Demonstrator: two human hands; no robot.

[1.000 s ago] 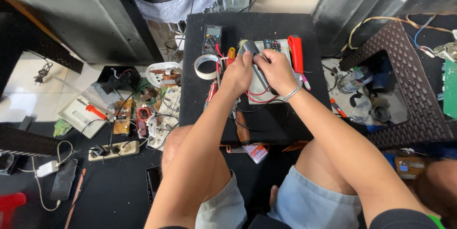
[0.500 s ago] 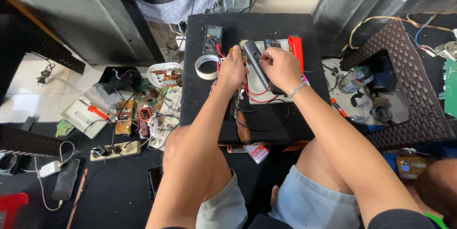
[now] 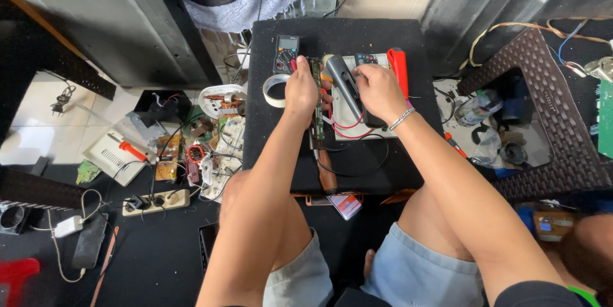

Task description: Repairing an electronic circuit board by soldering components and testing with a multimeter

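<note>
A narrow green circuit board (image 3: pixel 315 106) stands on edge on the black table (image 3: pixel 383 32). My left hand (image 3: pixel 302 90) is closed on its upper part. My right hand (image 3: pixel 378 92) grips the side of a grey cylindrical tool (image 3: pixel 340 82) that lies slanted between my hands. Beneath them is a white pad (image 3: pixel 348 125) with red wires (image 3: pixel 348 129) looping over it. A black multimeter (image 3: pixel 287 53) sits just beyond my left hand, and a roll of tape (image 3: pixel 275 90) lies to its left. A red-handled tool (image 3: pixel 398 67) lies right of my right hand.
A wooden-handled tool (image 3: pixel 327 179) and a black cable (image 3: pixel 357 166) lie near the table's front edge. The floor at left holds circuit boards (image 3: pixel 211 147), a power strip (image 3: pixel 156 202) and an orange-handled tool (image 3: pixel 133 150). A brown woven stool (image 3: pixel 549 115) stands at right.
Both hands moved away from me toward the table's far edge, carrying the grey tool with them. The circuit board now stands on edge under my left hand.
</note>
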